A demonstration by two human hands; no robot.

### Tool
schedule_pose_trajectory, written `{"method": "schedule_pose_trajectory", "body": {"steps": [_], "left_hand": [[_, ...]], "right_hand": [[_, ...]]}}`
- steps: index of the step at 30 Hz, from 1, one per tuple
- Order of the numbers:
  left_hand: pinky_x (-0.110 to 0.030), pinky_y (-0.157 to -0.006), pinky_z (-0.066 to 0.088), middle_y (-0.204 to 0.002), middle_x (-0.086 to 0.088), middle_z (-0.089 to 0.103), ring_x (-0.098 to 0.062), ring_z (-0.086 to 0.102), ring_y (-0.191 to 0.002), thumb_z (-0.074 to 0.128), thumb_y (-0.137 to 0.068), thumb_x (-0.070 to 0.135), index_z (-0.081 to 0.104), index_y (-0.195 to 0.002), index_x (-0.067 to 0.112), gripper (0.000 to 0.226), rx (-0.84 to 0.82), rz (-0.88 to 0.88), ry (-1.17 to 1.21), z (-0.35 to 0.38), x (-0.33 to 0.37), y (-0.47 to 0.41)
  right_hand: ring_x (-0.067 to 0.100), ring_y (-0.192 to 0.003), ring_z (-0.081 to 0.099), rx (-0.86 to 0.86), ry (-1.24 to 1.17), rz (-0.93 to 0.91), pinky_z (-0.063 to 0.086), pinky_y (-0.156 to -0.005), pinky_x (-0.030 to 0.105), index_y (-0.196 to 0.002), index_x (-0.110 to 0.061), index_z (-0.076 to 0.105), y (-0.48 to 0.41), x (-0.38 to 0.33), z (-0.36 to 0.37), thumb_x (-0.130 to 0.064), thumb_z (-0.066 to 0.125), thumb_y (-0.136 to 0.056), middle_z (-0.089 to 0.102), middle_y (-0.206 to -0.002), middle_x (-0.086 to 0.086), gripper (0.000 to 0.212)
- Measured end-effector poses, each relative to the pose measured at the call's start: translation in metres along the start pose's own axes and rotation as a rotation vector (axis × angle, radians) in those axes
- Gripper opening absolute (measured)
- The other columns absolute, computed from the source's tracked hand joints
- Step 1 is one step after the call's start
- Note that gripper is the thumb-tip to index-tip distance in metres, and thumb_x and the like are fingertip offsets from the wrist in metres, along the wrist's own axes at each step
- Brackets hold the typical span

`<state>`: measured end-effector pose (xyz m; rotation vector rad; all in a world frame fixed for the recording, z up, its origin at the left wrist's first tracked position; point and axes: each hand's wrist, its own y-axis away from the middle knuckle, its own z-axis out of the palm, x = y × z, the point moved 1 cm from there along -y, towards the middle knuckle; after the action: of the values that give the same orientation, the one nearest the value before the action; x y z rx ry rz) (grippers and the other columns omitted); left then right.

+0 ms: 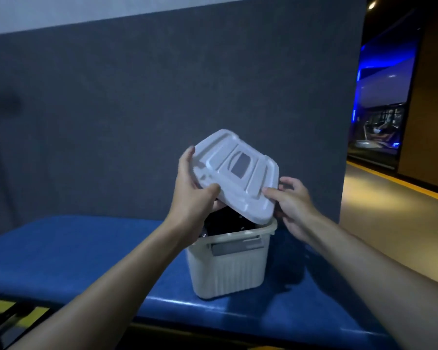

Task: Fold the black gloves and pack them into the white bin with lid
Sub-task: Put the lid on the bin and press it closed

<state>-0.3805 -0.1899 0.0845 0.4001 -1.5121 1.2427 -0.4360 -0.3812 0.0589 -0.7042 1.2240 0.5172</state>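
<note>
The white ribbed bin stands on the blue padded bench. Black gloves lie inside it, partly hidden by the lid. The white lid is tilted steeply above the bin's opening, its near edge low over the right rim. My left hand grips the lid's left edge, thumb on top. My right hand pinches the lid's near right corner.
The blue bench runs left and right under the bin, its front edge close to me. A dark grey partition rises right behind it. An open corridor floor lies to the right.
</note>
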Motion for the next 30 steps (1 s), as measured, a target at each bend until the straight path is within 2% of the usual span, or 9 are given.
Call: {"method": "schedule_pose_trajectory", "body": {"steps": [2,4,6,8,10,13,19,24,30], "left_hand": [[-0.026,-0.070,0.060,-0.120,0.010,0.057,0.000,0.068,-0.091,0.059,-0.090,-0.002,0.020,-0.151,0.034,0.082,0.027,-0.024,-0.194,-0.011,-0.006,0.004],[-0.020,-0.064,0.056,-0.113,0.019,0.058,0.007,0.065,-0.084,0.069,-0.088,0.018,0.005,-0.156,0.029,0.094,0.016,-0.042,-0.424,-0.023,-0.012,0.010],[-0.025,-0.077,0.054,-0.117,0.018,0.060,0.002,0.062,-0.098,0.076,-0.080,0.039,-0.005,-0.156,0.028,0.111,0.015,-0.077,-0.567,-0.034,-0.017,0.015],[-0.039,-0.093,0.052,-0.123,0.012,0.059,-0.013,0.057,-0.115,0.076,-0.065,0.062,0.017,-0.144,0.029,0.104,0.039,-0.078,-0.717,-0.046,-0.024,0.017],[-0.047,-0.093,0.052,-0.117,0.010,0.057,-0.021,0.055,-0.115,0.071,-0.054,0.075,0.038,-0.116,0.025,0.085,0.056,-0.069,-0.834,-0.054,-0.029,0.020],[-0.042,-0.088,0.054,-0.110,0.015,0.059,-0.016,0.056,-0.109,0.069,-0.057,0.075,0.053,-0.110,0.037,0.067,-0.007,-0.035,-0.850,-0.062,-0.039,0.022],[-0.021,-0.079,0.045,-0.117,0.012,0.041,-0.006,0.048,-0.108,0.071,-0.065,0.073,0.046,-0.119,0.026,0.076,-0.054,-0.085,-0.889,-0.073,-0.051,0.027],[-0.007,-0.098,0.033,-0.148,0.028,0.014,0.020,0.036,-0.123,0.066,-0.067,0.068,0.037,-0.140,0.035,0.086,-0.287,-0.004,-0.831,-0.076,-0.049,0.030],[-0.023,-0.103,0.039,-0.132,0.026,0.040,0.008,0.030,-0.131,0.044,-0.078,0.083,0.042,-0.146,0.031,0.085,-0.401,0.234,-1.101,-0.083,-0.054,0.029]], "right_hand": [[0.019,-0.097,0.063,-0.019,0.030,-0.021,0.055,-0.082,0.036,-0.115,-0.018,0.045,-0.001,-0.003,0.003,0.003,0.067,-0.085,0.057,-0.102,-0.003,0.043],[0.016,-0.094,0.061,-0.038,0.114,-0.016,0.054,-0.082,0.036,-0.115,-0.021,0.043,-0.001,-0.004,0.006,0.007,0.063,-0.084,0.056,-0.101,-0.005,0.047],[0.014,-0.093,0.060,-0.051,0.188,-0.008,0.053,-0.077,0.031,-0.121,-0.024,0.042,-0.001,-0.001,0.008,0.007,0.058,-0.084,0.056,-0.101,-0.008,0.050],[0.012,-0.094,0.058,-0.052,0.233,-0.022,0.050,-0.067,0.024,-0.132,-0.022,0.041,-0.002,0.003,0.011,0.006,0.054,-0.084,0.056,-0.110,-0.006,0.057],[0.014,-0.098,0.058,-0.052,0.261,-0.030,0.047,-0.063,0.023,-0.141,-0.021,0.038,-0.003,0.007,0.015,0.005,0.052,-0.085,0.054,-0.127,-0.001,0.063],[0.018,-0.107,0.058,-0.065,0.303,-0.022,0.045,-0.062,0.023,-0.145,-0.023,0.034,-0.006,0.011,0.018,0.002,0.050,-0.087,0.049,-0.141,0.002,0.064],[0.020,-0.107,0.060,-0.124,0.381,0.052,0.047,-0.069,0.026,-0.145,-0.023,0.036,-0.015,0.016,0.016,0.000,0.050,-0.087,0.048,-0.142,0.005,0.064],[0.009,-0.090,0.061,-0.163,0.447,0.027,0.048,-0.066,0.021,-0.133,-0.015,0.053,-0.017,0.016,0.013,0.001,0.053,-0.085,0.059,-0.123,0.002,0.051],[0.012,-0.089,0.060,-0.183,0.511,0.004,0.046,-0.068,0.019,-0.120,-0.011,0.065,-0.019,0.019,0.007,-0.003,0.058,-0.085,0.067,-0.107,0.001,0.037]]}}
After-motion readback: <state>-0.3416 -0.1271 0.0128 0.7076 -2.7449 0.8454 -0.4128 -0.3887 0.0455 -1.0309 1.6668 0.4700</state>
